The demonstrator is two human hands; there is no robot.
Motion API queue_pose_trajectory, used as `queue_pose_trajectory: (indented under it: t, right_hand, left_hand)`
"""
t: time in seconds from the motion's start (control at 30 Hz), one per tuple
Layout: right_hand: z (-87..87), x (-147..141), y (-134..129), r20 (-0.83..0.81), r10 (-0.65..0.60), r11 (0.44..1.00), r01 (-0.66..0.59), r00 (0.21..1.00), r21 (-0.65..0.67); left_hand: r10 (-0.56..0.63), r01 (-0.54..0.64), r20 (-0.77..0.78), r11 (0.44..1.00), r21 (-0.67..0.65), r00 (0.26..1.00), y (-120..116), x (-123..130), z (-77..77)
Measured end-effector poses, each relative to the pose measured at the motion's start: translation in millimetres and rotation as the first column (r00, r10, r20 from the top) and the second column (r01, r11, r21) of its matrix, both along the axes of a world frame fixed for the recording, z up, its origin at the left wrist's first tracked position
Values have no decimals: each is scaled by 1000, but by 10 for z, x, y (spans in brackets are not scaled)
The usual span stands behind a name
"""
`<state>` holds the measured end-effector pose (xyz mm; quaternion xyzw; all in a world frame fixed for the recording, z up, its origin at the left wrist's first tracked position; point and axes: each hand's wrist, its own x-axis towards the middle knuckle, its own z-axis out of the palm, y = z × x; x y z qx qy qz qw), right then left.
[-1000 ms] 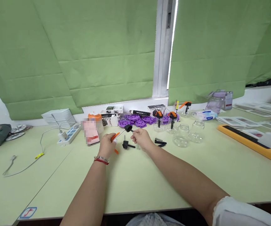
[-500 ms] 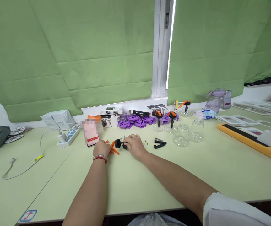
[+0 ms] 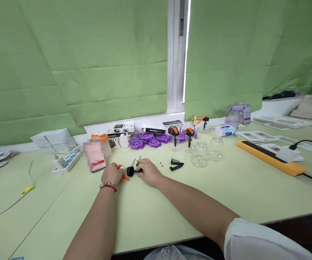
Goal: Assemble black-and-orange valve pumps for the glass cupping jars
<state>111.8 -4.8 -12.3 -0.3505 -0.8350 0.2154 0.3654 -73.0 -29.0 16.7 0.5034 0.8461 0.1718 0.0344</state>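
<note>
My left hand (image 3: 112, 174) is closed around orange plastic pieces (image 3: 124, 177) that stick out past its fingertips. A small whitish part shows at those fingertips. Right beside it, my right hand (image 3: 148, 173) grips a black plastic part (image 3: 130, 171) by its stem, its round end pointing left toward the orange pieces. Whether the black and orange parts touch, I cannot tell. Thin metallic pieces (image 3: 133, 163) show just behind the hands. To the right lie black plastic parts (image 3: 176, 165), one with comb-like teeth, and tiny brown bits (image 3: 161, 164).
Glass jars (image 3: 199, 157) stand to the right; others behind have black-and-orange tops (image 3: 189, 132). Purple plastic parts (image 3: 154, 141) are piled at the back. A phone (image 3: 98, 163) and power strip (image 3: 68, 161) are left. A yellow-orange bar (image 3: 269, 159) with a cable lies right.
The view has turned a little right, so the scene shifts left. Both hands stay close together; the black part's round end sits nearer the left fingertips, and less of the orange pieces shows.
</note>
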Motion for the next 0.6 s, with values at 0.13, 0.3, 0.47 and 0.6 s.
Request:
queue_pose_trajectory:
  t: [0.13, 0.3, 0.47, 0.6]
  right_hand:
    - [-21, -27, 3, 2, 25, 1000, -25, 1000, 14]
    - [-36, -49, 20, -39, 81, 997, -81, 996, 7]
    - [1, -15, -37, -46, 123, 989, -126, 991, -74]
    - [157, 119, 37, 3, 79, 992, -78, 997, -103]
  left_hand:
    - [-15, 15, -11, 1000, -12, 1000, -1, 3, 6]
    - [-45, 45, -24, 999, 0, 999, 7, -13, -5]
    - [-59, 58, -24, 998, -9, 998, 36, -65, -38]
    - [-61, 61, -32, 998, -2, 998, 36, -88, -45]
